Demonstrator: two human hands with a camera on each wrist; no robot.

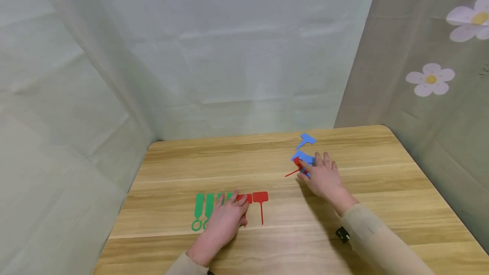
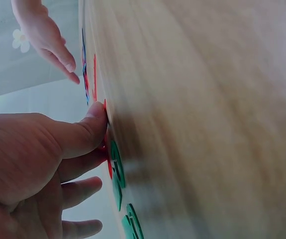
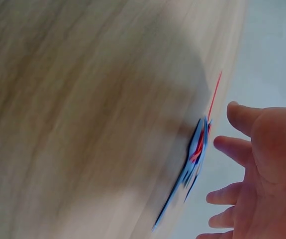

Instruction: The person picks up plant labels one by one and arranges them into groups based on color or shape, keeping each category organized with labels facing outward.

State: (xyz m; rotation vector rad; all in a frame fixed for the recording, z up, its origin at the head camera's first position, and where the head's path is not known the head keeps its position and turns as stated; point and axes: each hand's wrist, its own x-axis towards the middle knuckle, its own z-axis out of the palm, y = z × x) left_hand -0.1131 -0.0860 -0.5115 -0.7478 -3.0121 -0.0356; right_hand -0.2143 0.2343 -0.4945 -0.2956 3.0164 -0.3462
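My left hand (image 1: 225,215) lies over the row of tags, thumb and index finger touching a red T-shaped plant label (image 1: 247,198) flat on the table. In the left wrist view the left hand (image 2: 43,154) has its other fingers stretched out. Green ring-ended tags (image 1: 199,207) stand in line to its left, some partly covered by it. Another red T-shaped label (image 1: 261,197) lies just right of it. My right hand (image 1: 322,179) hovers with spread fingers by a mixed pile of blue labels (image 1: 303,156) and red labels (image 1: 296,161); in the right wrist view the right hand (image 3: 262,164) holds nothing.
A separate blue T-shaped label (image 1: 305,140) lies behind the pile, near the back edge of the wooden table (image 1: 183,164). Fabric curtains (image 1: 244,54) enclose the table's back and sides. A small black device (image 1: 342,235) shows at the right sleeve.
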